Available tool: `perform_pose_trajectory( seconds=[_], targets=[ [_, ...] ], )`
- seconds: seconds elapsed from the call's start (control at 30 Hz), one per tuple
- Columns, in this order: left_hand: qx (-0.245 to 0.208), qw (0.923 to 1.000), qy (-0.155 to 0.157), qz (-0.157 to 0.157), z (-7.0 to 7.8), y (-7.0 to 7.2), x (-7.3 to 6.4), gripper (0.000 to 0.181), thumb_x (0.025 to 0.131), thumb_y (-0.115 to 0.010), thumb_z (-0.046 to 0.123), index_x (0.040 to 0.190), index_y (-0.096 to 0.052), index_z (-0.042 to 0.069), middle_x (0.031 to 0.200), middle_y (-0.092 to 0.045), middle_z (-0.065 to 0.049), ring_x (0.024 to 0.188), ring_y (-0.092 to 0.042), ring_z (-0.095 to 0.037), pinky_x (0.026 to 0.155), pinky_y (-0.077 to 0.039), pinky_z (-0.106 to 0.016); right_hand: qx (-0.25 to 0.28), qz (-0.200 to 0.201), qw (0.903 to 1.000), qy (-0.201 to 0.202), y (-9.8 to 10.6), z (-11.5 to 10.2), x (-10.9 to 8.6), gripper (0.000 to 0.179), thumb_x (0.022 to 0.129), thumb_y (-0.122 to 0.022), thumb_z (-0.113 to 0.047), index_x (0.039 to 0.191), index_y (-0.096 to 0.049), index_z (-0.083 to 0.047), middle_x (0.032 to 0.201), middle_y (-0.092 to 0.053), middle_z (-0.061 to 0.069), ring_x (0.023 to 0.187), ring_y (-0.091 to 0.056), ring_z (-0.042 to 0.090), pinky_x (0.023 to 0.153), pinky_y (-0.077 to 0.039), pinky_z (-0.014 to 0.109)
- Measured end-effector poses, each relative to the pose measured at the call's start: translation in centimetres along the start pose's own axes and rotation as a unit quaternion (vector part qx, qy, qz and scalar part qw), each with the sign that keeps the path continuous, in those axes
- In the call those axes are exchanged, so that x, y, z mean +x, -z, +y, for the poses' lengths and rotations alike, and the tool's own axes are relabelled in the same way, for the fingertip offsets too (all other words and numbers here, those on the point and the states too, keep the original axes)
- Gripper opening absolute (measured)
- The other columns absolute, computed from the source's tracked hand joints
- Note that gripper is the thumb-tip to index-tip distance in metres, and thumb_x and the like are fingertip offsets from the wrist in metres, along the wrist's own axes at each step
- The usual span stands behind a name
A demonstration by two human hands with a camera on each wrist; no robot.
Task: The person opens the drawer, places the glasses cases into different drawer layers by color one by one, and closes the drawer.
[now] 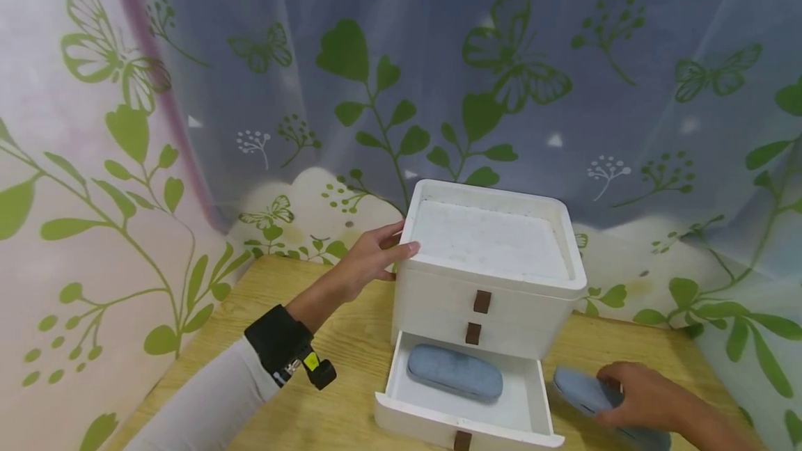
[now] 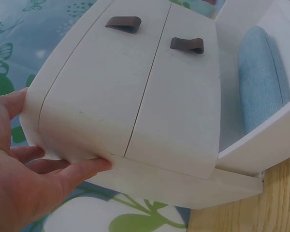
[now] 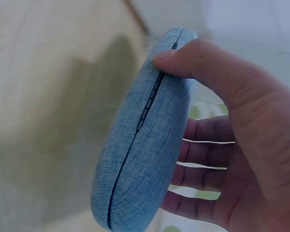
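Note:
A white drawer unit [image 1: 464,312] stands on the wooden table, its bottom drawer [image 1: 520,402] pulled out. Inside that drawer lies a blue fabric glasses case [image 1: 454,372]. My left hand [image 1: 366,259] rests on the unit's upper left side, thumb over the top rim; the left wrist view shows the fingers [image 2: 89,166] spread against the white side. To the right of the drawer, my right hand [image 1: 648,395] grips a second blue glasses case [image 3: 140,135] between thumb and fingers. The dark hinge seam of this case faces the right wrist camera.
The unit's top is a shallow tray [image 1: 495,235] with a raised rim. Two closed drawers with brown pull tabs [image 1: 482,301] sit above the bottom one. A leaf-and-butterfly patterned curtain [image 1: 376,89] hangs behind and beside the wooden table [image 1: 338,367].

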State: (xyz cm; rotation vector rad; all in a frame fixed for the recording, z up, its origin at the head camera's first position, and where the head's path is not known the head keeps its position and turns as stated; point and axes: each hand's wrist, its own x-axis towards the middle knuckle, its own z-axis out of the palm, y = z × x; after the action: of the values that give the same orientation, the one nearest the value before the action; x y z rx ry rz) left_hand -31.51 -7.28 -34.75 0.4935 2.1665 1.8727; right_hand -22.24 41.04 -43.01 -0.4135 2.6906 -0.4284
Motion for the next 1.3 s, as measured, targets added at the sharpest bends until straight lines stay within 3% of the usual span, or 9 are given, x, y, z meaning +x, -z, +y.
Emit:
perform_pose_trajectory(
  seconds=[0.33, 0.67, 0.97, 1.3],
  targets=[
    [0.005, 1.0, 0.001, 0.006, -0.3, 0.0, 0.3, 0.075, 0.102, -0.067, 0.032, 0.165, -0.029, 0.019, 0.166, -0.041, -0.01, 0.15, -0.046, -0.032, 0.106, -0.053, -0.06, -0.037, 0.056, 0.9976, 0.018, 3.2, -2.1, -1.7, 0.053, 0.086, -0.078, -0.038, 0.117, -0.071, 0.003, 0.093, -0.07, -0.002, 0.077, -0.053, -0.005, 0.064, -0.049, 0.023],
    [0.005, 1.0, 0.0, 0.006, -0.2, 0.0, 0.1, 0.074, 0.102, -0.067, 0.032, 0.165, -0.03, 0.019, 0.166, -0.041, -0.01, 0.149, -0.046, -0.033, 0.106, -0.052, -0.061, -0.067, 0.071, 0.994, 0.049, 4.4, -5.9, -2.1, 0.052, 0.084, -0.079, -0.043, 0.114, -0.073, -0.001, 0.091, -0.071, -0.006, 0.075, -0.054, -0.007, 0.063, -0.049, 0.023],
    [0.003, 1.0, 0.003, 0.004, -0.2, 0.1, 0.1, 0.074, 0.102, -0.067, 0.033, 0.165, -0.029, 0.02, 0.167, -0.04, -0.009, 0.151, -0.045, -0.032, 0.107, -0.051, -0.062, -0.051, 0.057, 0.9886, 0.13, 3.9, -9.9, -0.8, 0.048, 0.083, -0.081, -0.041, 0.111, -0.074, -0.002, 0.092, -0.07, -0.01, 0.076, -0.054, -0.008, 0.063, -0.049, 0.023],
    [0.0, 1.0, 0.0, 0.003, -0.1, 0.1, 0.0, 0.073, 0.102, -0.066, 0.033, 0.165, -0.03, 0.021, 0.167, -0.04, -0.008, 0.151, -0.045, -0.031, 0.108, -0.05, -0.062, -0.041, 0.047, 0.982, 0.178, 2.9, -14.3, 1.7, 0.042, 0.079, -0.081, -0.046, 0.098, -0.075, -0.01, 0.077, -0.058, -0.017, 0.068, -0.045, -0.004, 0.06, -0.041, 0.021]
  ],
)
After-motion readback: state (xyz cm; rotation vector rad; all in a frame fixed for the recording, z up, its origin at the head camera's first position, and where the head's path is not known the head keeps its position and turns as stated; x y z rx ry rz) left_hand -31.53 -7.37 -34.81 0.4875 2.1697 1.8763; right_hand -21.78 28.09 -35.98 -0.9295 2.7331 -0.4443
